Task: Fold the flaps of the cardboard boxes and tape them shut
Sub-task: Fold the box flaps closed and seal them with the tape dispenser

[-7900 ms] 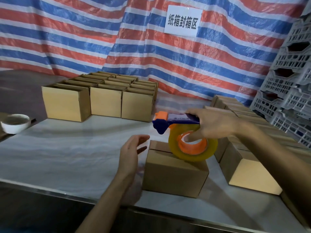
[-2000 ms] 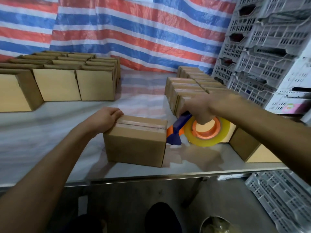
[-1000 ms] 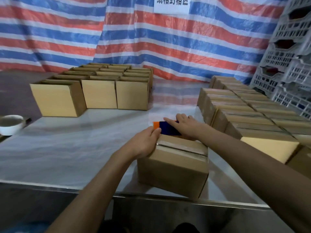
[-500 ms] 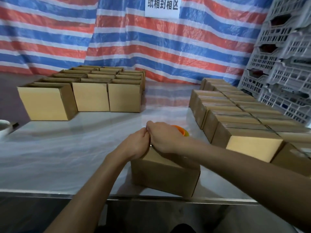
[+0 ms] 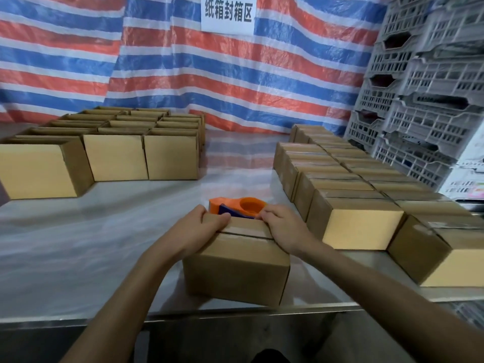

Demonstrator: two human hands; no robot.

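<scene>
Fingers of the left hand are curled over the far left corner of the box, pressed flat on its top flap, holding nothing else. The right hand is laid on the far right corner of the same box, its fingers bent down over the far edge; whether anything is pinched under them cannot be told. Both flaps are folded down, and a dark seam is seen running across the top between the two hands. The box is set near the front edge of the tabletop, about the middle. Just behind it, an orange and blue tape dispenser is lying on the tabletop, touching or nearly touching the right fingertips. Open boxes are grouped toward the far left corner, and closed boxes are lined up along the right side. Grey crates are stacked beyond the right edge, and a striped tarp with a white sign is hung behind.
</scene>
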